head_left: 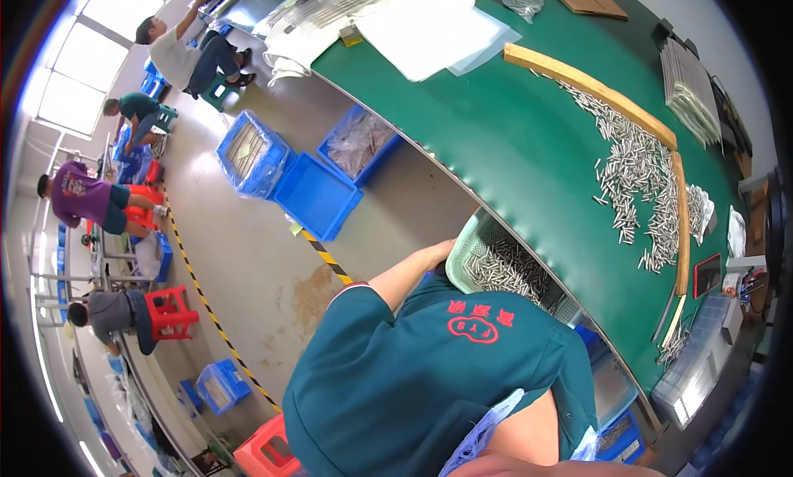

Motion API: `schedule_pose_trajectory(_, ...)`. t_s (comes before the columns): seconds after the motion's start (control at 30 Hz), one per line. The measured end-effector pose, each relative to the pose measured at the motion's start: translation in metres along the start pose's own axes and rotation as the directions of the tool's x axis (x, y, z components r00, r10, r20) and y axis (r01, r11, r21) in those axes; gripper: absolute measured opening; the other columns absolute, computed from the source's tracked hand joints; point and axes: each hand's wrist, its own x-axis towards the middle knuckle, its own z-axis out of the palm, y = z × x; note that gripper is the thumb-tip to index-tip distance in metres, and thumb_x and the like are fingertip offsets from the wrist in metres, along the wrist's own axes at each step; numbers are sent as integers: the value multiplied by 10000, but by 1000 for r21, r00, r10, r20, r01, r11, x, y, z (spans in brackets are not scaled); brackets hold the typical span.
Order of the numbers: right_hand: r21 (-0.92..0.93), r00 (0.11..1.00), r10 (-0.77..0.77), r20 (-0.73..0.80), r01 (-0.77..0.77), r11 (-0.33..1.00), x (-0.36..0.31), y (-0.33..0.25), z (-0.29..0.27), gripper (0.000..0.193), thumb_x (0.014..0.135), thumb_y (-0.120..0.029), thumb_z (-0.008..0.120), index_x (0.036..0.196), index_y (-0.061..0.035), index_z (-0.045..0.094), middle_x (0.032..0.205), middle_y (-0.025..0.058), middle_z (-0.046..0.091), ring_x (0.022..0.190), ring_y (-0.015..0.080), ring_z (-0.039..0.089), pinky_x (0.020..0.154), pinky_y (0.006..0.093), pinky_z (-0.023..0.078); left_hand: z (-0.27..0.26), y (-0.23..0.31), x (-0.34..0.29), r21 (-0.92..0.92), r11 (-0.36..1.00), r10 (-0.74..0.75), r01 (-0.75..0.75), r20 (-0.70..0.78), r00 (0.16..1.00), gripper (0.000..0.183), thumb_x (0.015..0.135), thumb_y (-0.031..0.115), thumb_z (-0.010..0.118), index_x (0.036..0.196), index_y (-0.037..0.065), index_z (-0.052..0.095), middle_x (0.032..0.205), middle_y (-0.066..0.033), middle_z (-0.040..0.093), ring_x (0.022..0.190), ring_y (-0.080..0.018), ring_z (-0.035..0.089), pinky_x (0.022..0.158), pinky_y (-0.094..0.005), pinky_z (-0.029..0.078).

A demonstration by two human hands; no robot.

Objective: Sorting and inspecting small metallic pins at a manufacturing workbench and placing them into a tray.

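My left arm reaches from its dark green sleeve to a light green plastic basket (464,247). My left hand (444,250) is at the basket's left side, with its fingers hidden, so its grip does not show. Inside the basket is a heap of short silvery metal pins (510,269). The basket sits against my body at the table's edge, its right part tucked below the tabletop. My right hand is out of sight. On the green table (462,138), many similar pins (636,175) lie scattered and heaped along wooden strips (595,89).
Blue crates (318,198) stand on the floor to the left, one wrapped in plastic. White sheets (425,31) lie at the table's far end. A clear plastic case (698,365) and a red-edged device (707,275) are at the right. Several people sit or stand farther left near red stools (172,313).
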Motion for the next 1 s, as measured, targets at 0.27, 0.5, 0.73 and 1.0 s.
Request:
schedule_pose_trajectory(0.27, -47, 996, 8, -92, -12, 999, 33, -17, 28, 298, 867, -220, 589, 1099, -34, 580, 985, 12, 612, 853, 88, 549, 730, 265, 464, -7, -9, 13, 160, 984, 76, -81, 38, 996, 475, 922, 344, 445, 1252, 5, 481, 1218, -109, 540, 1068, -183, 520, 923, -316, 418)
schedule_pose_trajectory(0.5, 10, 883, 15, -469, -11, 1000, -14, -8, 51, 319, 871, -228, 584, 1127, -38, 570, 1007, 12, 609, 876, 90, 549, 741, 273, 466, -45, -62, 17, 98, 988, -124, 118, 56, 991, 508, 917, 396, 425, 1265, 30, 476, 1270, -101, 514, 1135, -187, 492, 978, -331, 382)
schedule_pose_trajectory(0.73, 307, 859, 375, -348, -273, 912, -65, 159, -6, 454, 890, -297, 546, 1270, -61, 468, 1196, 26, 559, 1062, 146, 526, 824, 281, 458, -53, 13, -26, 352, 936, -32, -2, 90, 995, 535, 924, 403, 455, 1311, 36, 417, 1229, -107, 538, 1041, -192, 563, 883, -334, 462)
schedule_pose_trajectory(1.0, -491, 984, 114, -134, -166, 855, -88, -56, -9, 377, 849, -301, 615, 1139, -62, 588, 1034, 91, 643, 983, 183, 600, 799, 284, 469, -68, 123, -114, 293, 838, 411, -460, 216, 886, 558, 886, 355, 548, 1282, -21, 433, 1017, -166, 637, 893, -235, 639, 821, -329, 488)
